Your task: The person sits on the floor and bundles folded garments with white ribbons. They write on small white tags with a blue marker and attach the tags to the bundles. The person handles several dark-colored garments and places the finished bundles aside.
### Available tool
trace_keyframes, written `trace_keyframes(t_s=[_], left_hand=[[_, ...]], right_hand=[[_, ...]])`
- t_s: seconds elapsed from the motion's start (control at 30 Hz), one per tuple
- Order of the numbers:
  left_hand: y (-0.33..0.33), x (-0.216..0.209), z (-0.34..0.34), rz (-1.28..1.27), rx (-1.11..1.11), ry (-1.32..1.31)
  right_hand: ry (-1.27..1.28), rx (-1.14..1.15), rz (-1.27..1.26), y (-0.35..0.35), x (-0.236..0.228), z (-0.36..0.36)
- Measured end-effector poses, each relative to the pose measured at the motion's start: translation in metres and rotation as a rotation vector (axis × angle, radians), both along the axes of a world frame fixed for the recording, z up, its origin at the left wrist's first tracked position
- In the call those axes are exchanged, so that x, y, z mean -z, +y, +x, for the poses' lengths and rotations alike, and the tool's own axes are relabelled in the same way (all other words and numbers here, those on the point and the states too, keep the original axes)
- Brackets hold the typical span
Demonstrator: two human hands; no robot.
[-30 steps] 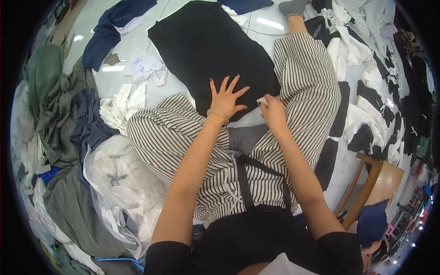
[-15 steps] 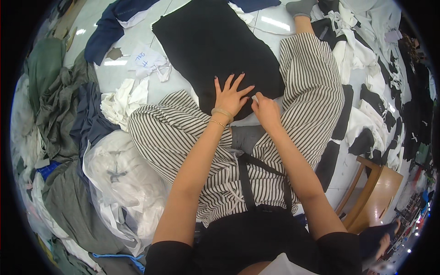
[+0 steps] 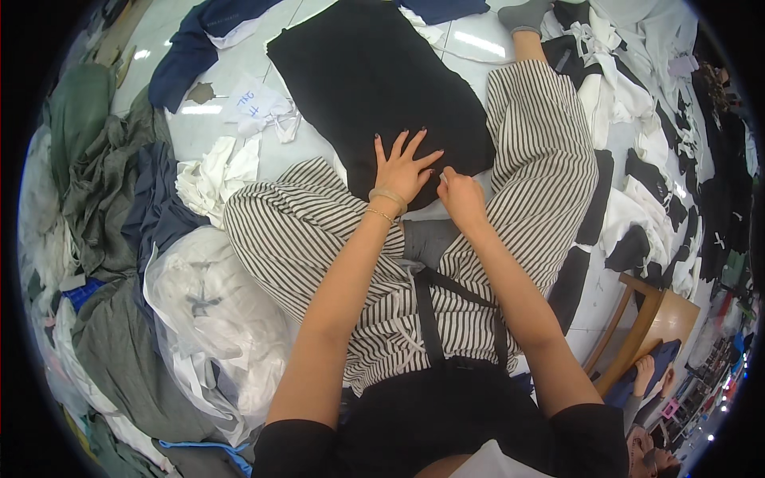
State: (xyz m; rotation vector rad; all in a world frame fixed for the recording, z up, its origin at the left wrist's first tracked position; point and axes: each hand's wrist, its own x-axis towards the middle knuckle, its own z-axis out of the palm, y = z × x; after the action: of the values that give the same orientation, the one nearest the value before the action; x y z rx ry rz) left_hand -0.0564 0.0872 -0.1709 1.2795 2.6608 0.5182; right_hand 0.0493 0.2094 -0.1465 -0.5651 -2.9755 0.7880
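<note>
Possibly the broad black fabric panel (image 3: 378,76), flat on pale glossy floor tiles (image 3: 251,60) between the striped trouser legs (image 3: 546,135), could pucker if pressure slackens or the pinch drags. Left hand (image 3: 404,172): splayed wide, palm down on its near end. Right hand (image 3: 463,197): closed, pinching a small whitish piece (image 3: 444,179), mostly hidden.

A white scrap (image 3: 271,111) bears blue handwriting (image 3: 248,102); navy cloth (image 3: 185,65) seemingly bears lettering (image 3: 224,18).

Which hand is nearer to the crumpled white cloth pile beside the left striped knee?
Left. The left hand, spread on the black fabric panel, is right of the crumpled white cloth pile; the right hand sits farther right.
</note>
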Motion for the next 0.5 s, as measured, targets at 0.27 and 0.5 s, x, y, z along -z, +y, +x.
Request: trace_keyframes(t_s=[0.27,0.5], left_hand=[[0.001,0.0,0.001,-0.002,-0.002,0.0],[-0.004,0.0,-0.002,-0.009,0.003,0.002]], right_hand=[[-0.127,-0.046,0.052,0.002,0.001,0.01],[-0.158,0.02,-0.041,0.014,-0.041,0.031]])
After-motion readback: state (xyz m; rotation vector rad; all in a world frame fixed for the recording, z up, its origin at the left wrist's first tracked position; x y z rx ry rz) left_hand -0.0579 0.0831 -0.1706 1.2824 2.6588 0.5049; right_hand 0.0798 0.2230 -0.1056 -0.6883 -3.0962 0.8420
